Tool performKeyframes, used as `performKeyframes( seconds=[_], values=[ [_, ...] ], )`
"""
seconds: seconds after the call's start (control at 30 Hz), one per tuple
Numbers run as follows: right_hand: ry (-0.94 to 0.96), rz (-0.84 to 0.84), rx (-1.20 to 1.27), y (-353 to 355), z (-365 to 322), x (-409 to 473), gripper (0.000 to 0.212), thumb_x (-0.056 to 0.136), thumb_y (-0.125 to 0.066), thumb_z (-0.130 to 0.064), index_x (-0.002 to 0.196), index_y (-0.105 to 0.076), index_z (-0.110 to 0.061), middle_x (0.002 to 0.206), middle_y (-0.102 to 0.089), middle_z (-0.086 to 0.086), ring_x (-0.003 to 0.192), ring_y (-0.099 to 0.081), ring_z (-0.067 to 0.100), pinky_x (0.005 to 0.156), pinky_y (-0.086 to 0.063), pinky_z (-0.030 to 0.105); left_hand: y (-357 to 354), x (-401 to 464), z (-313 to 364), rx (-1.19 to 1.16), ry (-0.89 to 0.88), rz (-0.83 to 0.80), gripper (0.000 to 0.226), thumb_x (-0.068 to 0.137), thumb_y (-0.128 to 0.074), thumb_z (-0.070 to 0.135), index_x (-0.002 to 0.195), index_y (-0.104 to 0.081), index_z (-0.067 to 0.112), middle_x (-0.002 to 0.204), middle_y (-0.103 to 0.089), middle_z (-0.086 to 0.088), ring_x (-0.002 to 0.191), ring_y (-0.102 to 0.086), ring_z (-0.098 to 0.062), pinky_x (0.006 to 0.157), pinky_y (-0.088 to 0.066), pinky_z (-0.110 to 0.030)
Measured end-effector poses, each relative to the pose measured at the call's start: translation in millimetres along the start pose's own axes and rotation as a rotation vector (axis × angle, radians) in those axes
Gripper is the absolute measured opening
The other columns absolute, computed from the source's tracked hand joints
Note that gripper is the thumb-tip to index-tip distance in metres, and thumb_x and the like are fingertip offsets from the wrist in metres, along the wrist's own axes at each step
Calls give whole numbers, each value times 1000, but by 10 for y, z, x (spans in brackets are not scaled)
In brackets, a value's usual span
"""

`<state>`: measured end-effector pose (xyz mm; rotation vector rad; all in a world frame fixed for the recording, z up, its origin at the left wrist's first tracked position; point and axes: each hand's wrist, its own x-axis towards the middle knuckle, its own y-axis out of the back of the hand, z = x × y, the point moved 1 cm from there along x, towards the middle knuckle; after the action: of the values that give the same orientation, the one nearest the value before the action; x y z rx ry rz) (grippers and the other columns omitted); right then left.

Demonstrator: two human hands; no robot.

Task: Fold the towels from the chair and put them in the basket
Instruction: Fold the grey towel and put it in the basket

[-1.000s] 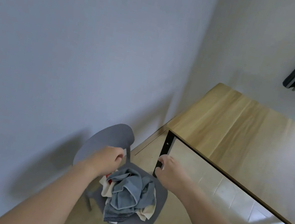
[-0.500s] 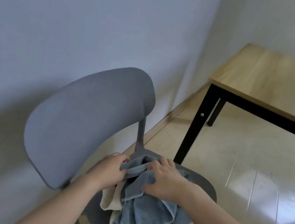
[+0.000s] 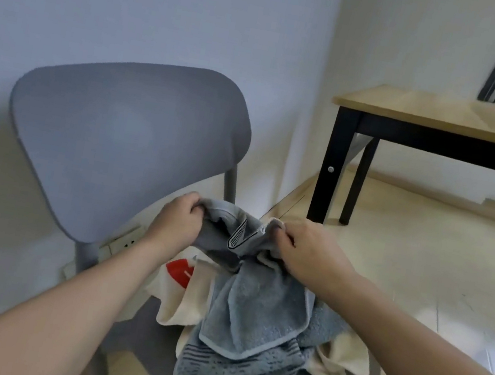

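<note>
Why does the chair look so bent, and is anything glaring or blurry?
Head view: wide-angle lens bows the chair and the walls; window glare shines on the floor at right; the chair's shadow falls on the wall at left; the edges look soft, the hands and towel sharper.

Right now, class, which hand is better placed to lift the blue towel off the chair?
Neither alone: the left hand and right hand each grip an end of the blue towel's top edge, so probably both lift.

Towels [image 3: 250,330] lie on chair [image 3: 122,139], table [image 3: 443,119] right.
</note>
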<state>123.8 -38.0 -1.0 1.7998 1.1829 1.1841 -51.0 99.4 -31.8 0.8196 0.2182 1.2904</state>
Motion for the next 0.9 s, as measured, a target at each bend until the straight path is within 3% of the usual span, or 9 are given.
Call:
performKeyframes(
  seconds=[0.1,0.23,0.37,0.43,0.53,0.63,0.73,0.8,0.9],
  values=[
    [-134,124,254,229,-21,-28,26,94,-35,-7,89,-59,-17,84,-54,-8,76,-49,8,58,-34,16,107,-25,291,-54,-5,51,20,97,-39,14,79,-49,13,79,-56,-1,79,-51,-23,62,-34,-32],
    [-398,229,545,695,-61,-32,29,91,-28,-2,72,-48,-13,75,-49,5,68,-43,18,59,-34,30,456,-57,855,-33,-97,74,28,98,-39,21,71,-44,18,71,-51,1,75,-49,-26,59,-30,-33],
    [-509,259,770,1542,-264,-166,30,96,-34,-27,99,-60,-13,100,-62,7,94,-57,26,92,-46,41,1094,-153,1571,-57,-164,167,30,100,-40,25,72,-45,16,69,-48,2,73,-46,-24,63,-29,-32],
    [-503,293,821,2003,-426,-257,39,92,-40,-44,102,-62,-15,97,-66,5,92,-61,26,91,-48,42,1447,-219,1917,-101,-217,211,27,100,-39,24,78,-50,13,77,-51,-1,76,-47,-23,67,-32,-31],
    [-428,440,772,2624,-693,-370,39,93,-43,-46,96,-63,-13,100,-68,12,93,-64,32,91,-51,45,1936,-358,2389,-154,-226,249,28,100,-38,23,82,-53,7,75,-51,-1,68,-46,-16,59,-33,-28],
    [-372,524,707,3090,-934,-485,36,97,-42,-40,102,-62,-11,109,-65,14,101,-62,32,94,-49,47,2352,-480,2786,-263,-179,202,25,97,-40,19,76,-49,9,73,-47,-4,65,-40,-17,54,-31,-26],
    [-309,631,653,3469,-1192,-614,26,98,-40,-30,89,-56,-12,88,-58,6,78,-55,24,69,-46,33,2741,-626,3143,-508,-141,96,19,93,-39,10,102,-55,13,99,-56,-11,85,-50,-24,66,-48,-34],
    [-292,709,654,3713,-1340,-644,22,99,-34,-27,96,-50,-13,88,-49,3,72,-45,17,67,-37,30,3021,-759,3383,-695,-179,-12,30,94,-37,4,114,-50,23,108,-55,-10,87,-54,-23,59,-52,-31],
    [-264,817,649,4145,-1599,-641,31,98,-26,-29,111,-49,-11,89,-47,4,70,-44,18,68,-34,31,3454,-981,3784,-914,-336,-167,28,95,-38,-1,95,-57,20,96,-60,-11,74,-61,-20,55,-54,-28]
  ],
)
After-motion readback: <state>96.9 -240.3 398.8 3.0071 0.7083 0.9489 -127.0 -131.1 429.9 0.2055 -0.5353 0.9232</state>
